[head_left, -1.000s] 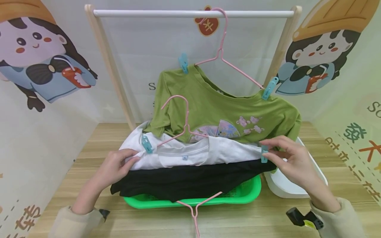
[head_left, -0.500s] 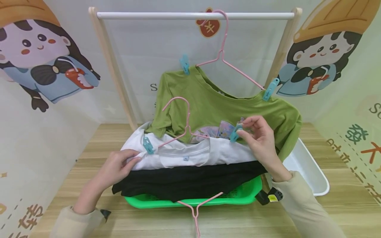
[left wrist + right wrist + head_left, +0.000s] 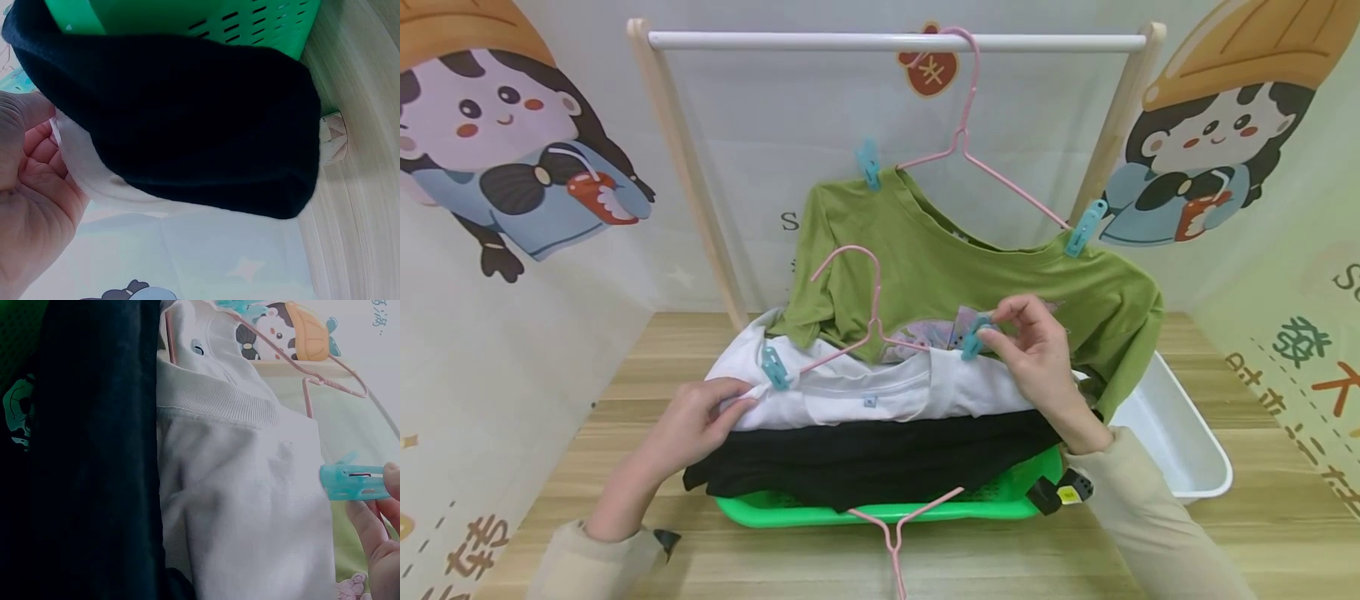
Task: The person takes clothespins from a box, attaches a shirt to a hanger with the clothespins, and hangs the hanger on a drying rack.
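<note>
I find a white shirt (image 3: 977, 390) above a green basket (image 3: 797, 517), pink hanger (image 3: 875, 302) inside its neck; left hand (image 3: 700, 421), thumb and fingers closed, pinching the shirt; right hand (image 3: 1039, 352) similarly pinching a blue clip (image 3: 973, 339) at the shirt's upper edge

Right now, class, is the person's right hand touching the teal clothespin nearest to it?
Touching. The right wrist view shows the right hand pinching the teal clothespin by one end.
</note>
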Demonstrator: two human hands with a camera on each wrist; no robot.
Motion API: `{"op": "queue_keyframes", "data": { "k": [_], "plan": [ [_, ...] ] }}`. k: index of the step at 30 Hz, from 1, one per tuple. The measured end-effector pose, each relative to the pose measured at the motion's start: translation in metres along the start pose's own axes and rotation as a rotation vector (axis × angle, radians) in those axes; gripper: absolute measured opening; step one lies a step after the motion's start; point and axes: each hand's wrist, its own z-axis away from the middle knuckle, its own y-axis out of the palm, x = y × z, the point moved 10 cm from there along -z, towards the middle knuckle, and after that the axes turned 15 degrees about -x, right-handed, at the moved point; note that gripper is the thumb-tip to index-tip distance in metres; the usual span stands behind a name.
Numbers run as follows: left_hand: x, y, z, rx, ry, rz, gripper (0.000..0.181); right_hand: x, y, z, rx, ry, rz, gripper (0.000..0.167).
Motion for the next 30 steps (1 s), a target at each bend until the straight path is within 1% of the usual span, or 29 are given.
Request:
{"op": "queue_keyframes", "data": {
  "k": [9, 12, 18, 22, 24, 27, 28, 30],
  "plan": [
    [0.002, 0.000, 0.002, -0.002, -0.009, -0.007, 0.019, -0.011, -0.003, 0.004, -0.007, 0.070, 0.034, 0.019],
    [0.002, 0.000, 0.003, -0.005, -0.005, -0.014, 0.020, -0.011, -0.003, 0.005, -0.004, 0.066, 0.032, 0.020],
    [0.001, -0.003, 0.003, -0.021, 0.002, -0.007, 0.019, -0.014, -0.002, 0.007, 0.006, 0.073, -0.005, 0.032],
    [0.001, -0.003, 0.003, -0.026, -0.002, 0.006, 0.020, -0.016, -0.002, 0.008, 0.008, 0.078, -0.014, 0.033],
    [0.001, -0.003, 0.003, -0.025, -0.001, 0.011, 0.020, -0.016, -0.002, 0.007, 0.015, 0.089, -0.004, 0.030],
    [0.001, -0.003, 0.002, -0.022, 0.000, 0.016, 0.021, -0.018, -0.003, 0.007, 0.035, 0.125, 0.054, 0.036],
    [0.001, -0.002, 0.002, -0.020, 0.001, 0.017, 0.020, -0.019, -0.003, 0.007, 0.048, 0.142, 0.096, 0.040],
    [0.001, -0.002, 0.002, -0.018, 0.001, 0.016, 0.020, -0.020, -0.004, 0.009, 0.088, 0.172, 0.220, 0.045]
  ]
}}
